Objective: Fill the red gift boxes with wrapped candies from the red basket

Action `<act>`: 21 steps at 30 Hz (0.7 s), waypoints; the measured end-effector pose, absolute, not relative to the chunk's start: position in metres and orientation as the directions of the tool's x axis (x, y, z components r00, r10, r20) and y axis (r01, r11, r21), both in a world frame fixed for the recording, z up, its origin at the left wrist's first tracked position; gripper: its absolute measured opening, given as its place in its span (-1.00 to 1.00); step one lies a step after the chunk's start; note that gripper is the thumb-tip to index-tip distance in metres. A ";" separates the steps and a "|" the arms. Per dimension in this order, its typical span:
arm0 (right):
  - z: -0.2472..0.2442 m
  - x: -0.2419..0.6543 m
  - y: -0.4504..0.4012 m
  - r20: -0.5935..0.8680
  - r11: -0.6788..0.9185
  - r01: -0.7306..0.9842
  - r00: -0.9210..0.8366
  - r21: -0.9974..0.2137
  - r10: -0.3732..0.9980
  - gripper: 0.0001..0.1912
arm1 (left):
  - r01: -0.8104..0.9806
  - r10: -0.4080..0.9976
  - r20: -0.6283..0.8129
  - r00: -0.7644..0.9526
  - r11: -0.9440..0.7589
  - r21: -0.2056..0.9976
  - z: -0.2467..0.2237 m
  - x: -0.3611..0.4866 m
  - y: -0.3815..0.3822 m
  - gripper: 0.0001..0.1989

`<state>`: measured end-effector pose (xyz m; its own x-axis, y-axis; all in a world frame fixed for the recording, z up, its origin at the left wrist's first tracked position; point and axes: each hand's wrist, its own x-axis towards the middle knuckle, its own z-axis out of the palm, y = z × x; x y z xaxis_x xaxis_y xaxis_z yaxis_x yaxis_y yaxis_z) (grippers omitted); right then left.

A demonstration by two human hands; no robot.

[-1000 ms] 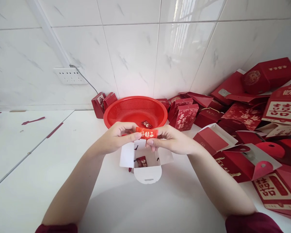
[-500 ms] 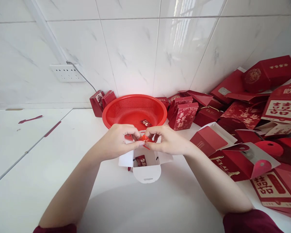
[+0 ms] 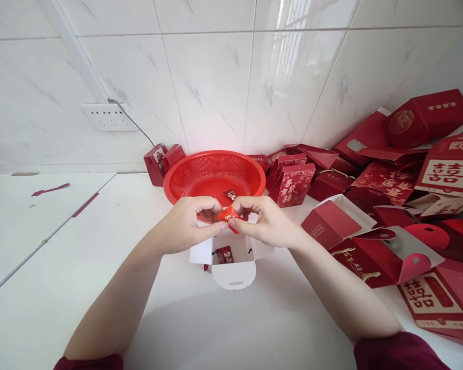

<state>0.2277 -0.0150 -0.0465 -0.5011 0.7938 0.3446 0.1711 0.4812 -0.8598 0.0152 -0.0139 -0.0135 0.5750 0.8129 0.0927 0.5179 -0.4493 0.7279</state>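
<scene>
Between the fingertips of both hands is a small red wrapped candy [image 3: 229, 214] with light markings. My left hand [image 3: 191, 224] pinches its left side, and my right hand [image 3: 263, 222] pinches its right side. Just below them stands an opened gift box [image 3: 234, 277] with its white inner flaps folded out. A dark red printed packet [image 3: 225, 255] lies inside it, partly in shade. The hands hide the far part of the box. Behind them sits a red plastic basket [image 3: 177, 177], with a small dark red packet [image 3: 230, 195] in it.
Many red gift boxes [image 3: 389, 185] are heaped on the right, some with flaps up. Two small red boxes [image 3: 154, 164] stand left of the basket. A socket [image 3: 110, 117] with a grey cable is on the tiled wall. A thin red strip [image 3: 51, 189] lies on the left.
The candy has been turned between my fingertips, so more of its marked face shows. Both hands keep nearly the same place above the box.
</scene>
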 end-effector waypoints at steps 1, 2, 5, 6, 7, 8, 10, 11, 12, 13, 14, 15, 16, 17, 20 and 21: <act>-0.046 0.228 -0.015 0.343 0.482 0.175 -0.504 -0.858 0.793 -0.91 | 0.518 0.811 0.095 0.578 -0.454 0.725 -0.014 0.015 -0.014 -0.81; -0.046 0.228 -0.015 0.339 0.481 0.179 -0.506 -0.858 0.793 -0.91 | 0.519 0.810 0.097 0.578 -0.457 0.722 -0.014 0.015 -0.013 -0.81; -0.046 0.229 -0.014 0.320 0.468 0.186 -0.514 -0.864 0.796 -0.90 | 0.532 0.813 0.098 0.574 -0.461 0.710 -0.013 0.014 -0.013 -0.79; -0.046 0.229 -0.013 0.315 0.461 0.181 -0.516 -0.869 0.796 -0.89 | 0.534 0.813 0.098 0.574 -0.462 0.708 -0.013 0.013 -0.013 -0.78; -0.046 0.229 -0.012 0.310 0.453 0.173 -0.519 -0.874 0.797 -0.88 | 0.536 0.812 0.099 0.575 -0.465 0.705 -0.012 0.012 -0.013 -0.77; -0.046 0.229 -0.012 0.305 0.444 0.165 -0.521 -0.880 0.797 -0.87 | 0.538 0.811 0.102 0.576 -0.470 0.700 -0.012 0.012 -0.013 -0.76; -0.047 0.228 -0.011 0.294 0.428 0.155 -0.522 -0.891 0.801 -0.84 | 0.545 0.810 0.109 0.576 -0.481 0.687 -0.010 0.012 -0.014 -0.74; -0.047 0.228 -0.010 0.290 0.422 0.152 -0.521 -0.894 0.803 -0.84 | 0.551 0.811 0.111 0.574 -0.483 0.681 -0.010 0.012 -0.014 -0.74; -0.048 0.228 -0.010 0.290 0.420 0.150 -0.522 -0.895 0.803 -0.84 | 0.555 0.812 0.110 0.573 -0.483 0.677 -0.009 0.012 -0.014 -0.73; -0.048 0.228 -0.010 0.291 0.421 0.147 -0.523 -0.895 0.801 -0.84 | 0.558 0.813 0.109 0.571 -0.482 0.676 -0.009 0.012 -0.014 -0.73; -0.048 0.228 -0.011 0.293 0.424 0.145 -0.526 -0.894 0.799 -0.83 | 0.557 0.814 0.108 0.570 -0.480 0.677 -0.009 0.012 -0.014 -0.73; -0.048 0.228 -0.011 0.296 0.427 0.143 -0.527 -0.893 0.797 -0.83 | 0.557 0.815 0.107 0.569 -0.478 0.680 -0.009 0.012 -0.014 -0.73; -0.048 0.228 -0.011 0.298 0.430 0.144 -0.528 -0.892 0.795 -0.83 | 0.555 0.815 0.104 0.569 -0.475 0.683 -0.010 0.013 -0.014 -0.73; -0.048 0.228 -0.011 0.300 0.432 0.145 -0.528 -0.890 0.795 -0.82 | 0.555 0.816 0.102 0.569 -0.472 0.685 -0.010 0.013 -0.014 -0.73; -0.048 0.229 -0.012 0.299 0.436 0.155 -0.528 -0.886 0.795 -0.82 | 0.559 0.817 0.097 0.568 -0.470 0.683 -0.011 0.012 -0.013 -0.74; -0.048 0.229 -0.012 0.295 0.435 0.156 -0.532 -0.887 0.794 -0.82 | 0.560 0.815 0.100 0.571 -0.475 0.679 -0.011 0.011 -0.013 -0.75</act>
